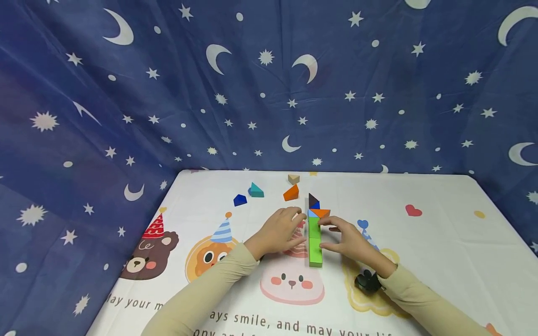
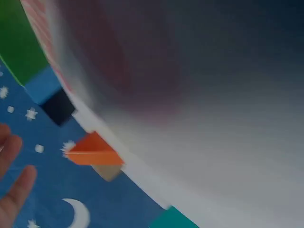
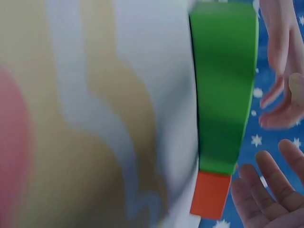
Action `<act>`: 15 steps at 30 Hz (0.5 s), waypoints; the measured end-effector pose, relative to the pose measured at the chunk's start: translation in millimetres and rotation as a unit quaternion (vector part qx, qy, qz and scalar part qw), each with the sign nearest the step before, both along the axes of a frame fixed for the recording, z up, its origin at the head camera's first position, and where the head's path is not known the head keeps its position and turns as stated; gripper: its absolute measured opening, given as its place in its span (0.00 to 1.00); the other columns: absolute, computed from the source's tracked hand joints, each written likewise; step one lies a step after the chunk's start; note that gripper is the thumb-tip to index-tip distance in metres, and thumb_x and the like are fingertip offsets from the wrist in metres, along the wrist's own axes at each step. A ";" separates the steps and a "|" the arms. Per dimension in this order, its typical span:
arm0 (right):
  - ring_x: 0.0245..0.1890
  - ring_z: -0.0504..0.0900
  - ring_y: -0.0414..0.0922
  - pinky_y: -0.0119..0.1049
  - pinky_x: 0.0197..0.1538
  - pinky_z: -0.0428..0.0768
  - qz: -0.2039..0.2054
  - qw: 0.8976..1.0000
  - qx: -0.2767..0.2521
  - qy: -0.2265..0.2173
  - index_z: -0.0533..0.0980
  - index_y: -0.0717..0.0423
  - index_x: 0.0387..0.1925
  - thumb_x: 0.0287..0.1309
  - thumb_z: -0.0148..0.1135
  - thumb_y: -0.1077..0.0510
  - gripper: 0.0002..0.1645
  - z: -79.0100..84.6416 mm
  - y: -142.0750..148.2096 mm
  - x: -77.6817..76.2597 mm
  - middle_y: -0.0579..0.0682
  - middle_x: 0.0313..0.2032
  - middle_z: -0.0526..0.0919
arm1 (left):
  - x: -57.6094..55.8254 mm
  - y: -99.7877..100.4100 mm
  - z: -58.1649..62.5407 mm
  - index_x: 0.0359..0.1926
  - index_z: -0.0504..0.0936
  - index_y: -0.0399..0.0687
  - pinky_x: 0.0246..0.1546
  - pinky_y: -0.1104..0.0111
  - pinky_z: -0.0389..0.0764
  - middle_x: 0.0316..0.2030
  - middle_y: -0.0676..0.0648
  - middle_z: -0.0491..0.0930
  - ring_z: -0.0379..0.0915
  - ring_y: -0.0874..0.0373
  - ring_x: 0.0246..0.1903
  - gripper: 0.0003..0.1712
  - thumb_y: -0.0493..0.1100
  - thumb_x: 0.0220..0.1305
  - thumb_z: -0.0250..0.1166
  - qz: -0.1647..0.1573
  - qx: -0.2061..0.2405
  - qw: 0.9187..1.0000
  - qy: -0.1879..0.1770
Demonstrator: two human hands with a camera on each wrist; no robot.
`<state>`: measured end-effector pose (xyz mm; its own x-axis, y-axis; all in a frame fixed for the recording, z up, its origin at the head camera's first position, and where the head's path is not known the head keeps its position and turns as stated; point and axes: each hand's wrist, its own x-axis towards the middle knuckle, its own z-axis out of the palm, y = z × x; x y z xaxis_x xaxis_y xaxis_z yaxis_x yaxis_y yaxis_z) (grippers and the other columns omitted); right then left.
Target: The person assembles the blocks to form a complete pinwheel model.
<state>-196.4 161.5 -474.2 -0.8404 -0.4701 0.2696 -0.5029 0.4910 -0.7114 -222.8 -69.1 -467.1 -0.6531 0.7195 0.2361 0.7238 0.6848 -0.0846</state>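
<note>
"What's that right hand (image 1: 348, 239) doing?"

"It's at the right side of the green row. The fingers are loosely bent and spread, thumb beside the nearer green block (image 1: 315, 252), index by the farther green block (image 1: 314, 227). From here the tips look right up against the side, but I can't tell whether they really press on it."

"And the left hand (image 1: 280, 231)?"

"On the other side of the row, just beside it. Its fingers are relaxed and curved, thumb well away from the index, with nothing between them. I'd call that one released."

"So where do the green blocks lie?"

"End to end on the bench (image 1: 445, 256), between the two hands, one straight behind the other, running away from the person."

"What's at their far end?"

"A light blue piece (image 1: 311, 213) and an orange triangle (image 1: 322, 213), side by side. Behind those are a dark triangle (image 1: 313, 200) and a bit of a blue piece (image 1: 316, 205)."

"And the loose ones?"

"Off to the left, beyond the left hand: an orange block (image 1: 291, 193), a wood-coloured block (image 1: 293, 179) behind it, then a teal block (image 1: 257, 191) and a dark blue block (image 1: 240, 200)."
</note>
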 end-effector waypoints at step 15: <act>0.53 0.77 0.52 0.42 0.52 0.78 0.007 0.999 0.046 -0.004 0.79 0.59 0.45 0.40 0.76 0.58 0.26 -4.7 -7.1 15.4 0.54 0.51 0.78 | -39.0 7.1 -1.5 0.50 0.75 0.53 0.47 0.66 0.75 0.47 0.49 0.73 0.72 0.57 0.42 0.16 0.49 0.63 0.59 0.029 0.008 0.998 -0.059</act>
